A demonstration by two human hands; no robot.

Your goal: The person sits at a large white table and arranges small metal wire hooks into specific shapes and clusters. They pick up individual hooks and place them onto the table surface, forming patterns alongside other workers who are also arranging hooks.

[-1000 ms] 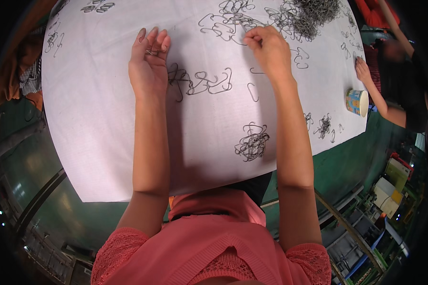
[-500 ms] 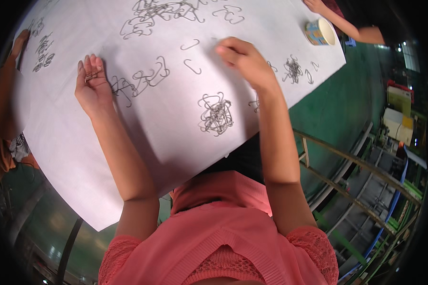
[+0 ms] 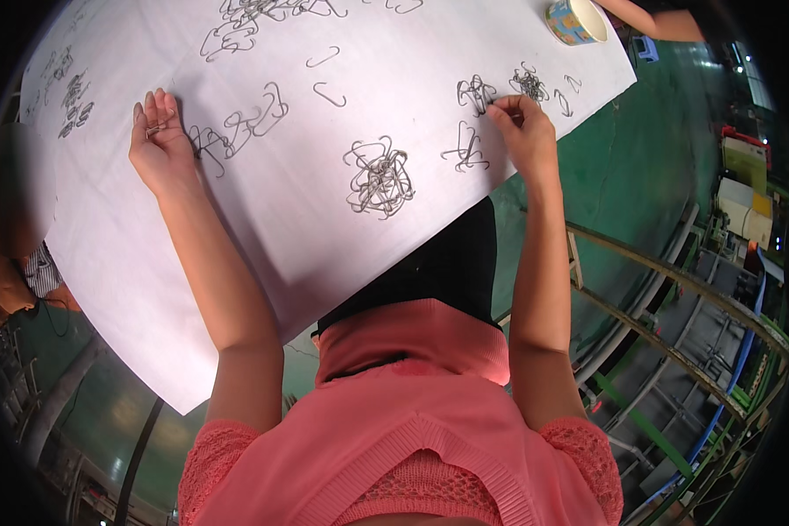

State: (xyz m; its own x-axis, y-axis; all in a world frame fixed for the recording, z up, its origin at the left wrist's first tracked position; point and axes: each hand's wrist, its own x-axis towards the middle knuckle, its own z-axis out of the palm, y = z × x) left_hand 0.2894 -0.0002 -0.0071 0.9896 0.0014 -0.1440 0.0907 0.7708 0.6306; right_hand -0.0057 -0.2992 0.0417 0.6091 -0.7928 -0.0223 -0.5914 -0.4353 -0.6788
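Note:
My left hand rests palm up over the white tabletop, its fingers stretched and lightly curved. A thin metal piece crosses those fingers; whether it is a ring or a hook I cannot make out. Beside it lies a loose row of bent wire hooks. My right hand is closed in a pinch at the edge of a small hook pile; what sits between the fingertips is hidden. Below that pile lie a few more hooks. A denser hook pile is between my hands, nearer me.
Two single hooks lie mid-table, and a big hook heap is at the far edge of view. At the far right stand a paper cup and another person's arm. Metal racks stand beyond the table's right edge.
My right hand has moved right, from mid-table to the small hook pile, and now pinches there. My left hand stays nearly in place. The view has shifted slightly; the arm at far left is gone.

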